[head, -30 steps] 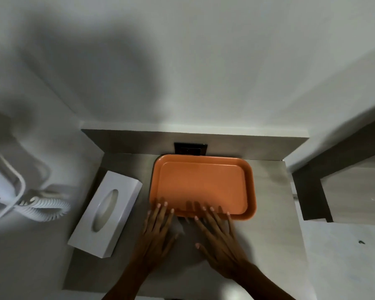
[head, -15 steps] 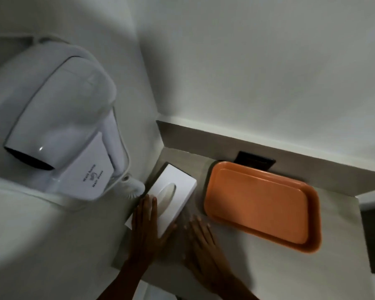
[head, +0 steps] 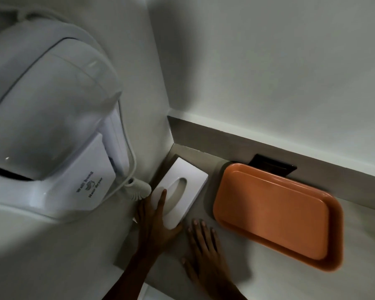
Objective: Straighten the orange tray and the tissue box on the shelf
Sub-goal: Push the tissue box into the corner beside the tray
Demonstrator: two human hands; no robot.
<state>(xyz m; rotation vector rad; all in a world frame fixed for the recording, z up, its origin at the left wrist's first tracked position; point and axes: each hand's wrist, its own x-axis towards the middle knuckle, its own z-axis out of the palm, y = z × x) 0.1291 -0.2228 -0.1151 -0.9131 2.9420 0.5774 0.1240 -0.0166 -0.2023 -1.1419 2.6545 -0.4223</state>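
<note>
My left hand (head: 158,221) cupped round near end of tissue box (head: 180,191), fingers laid on top. Box at 10 o'clock on shelf (head: 268,284), touching side wall. Right hand (head: 204,247) flat, spread, holding nothing. Orange tray (head: 275,215) at 2 o'clock looks squared; box left to finish. Black fitting (head: 273,165) behind tray half hidden; wall hair dryer (head: 52,126) cropped.

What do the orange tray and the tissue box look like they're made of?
Orange tray: looks like moulded plastic, with an even matte colour, rounded corners and a raised rim. Tissue box: seems to be a rigid white cover, likely plastic, smooth with crisp edges and a clean oval slot; coated card can't be ruled out.
</note>
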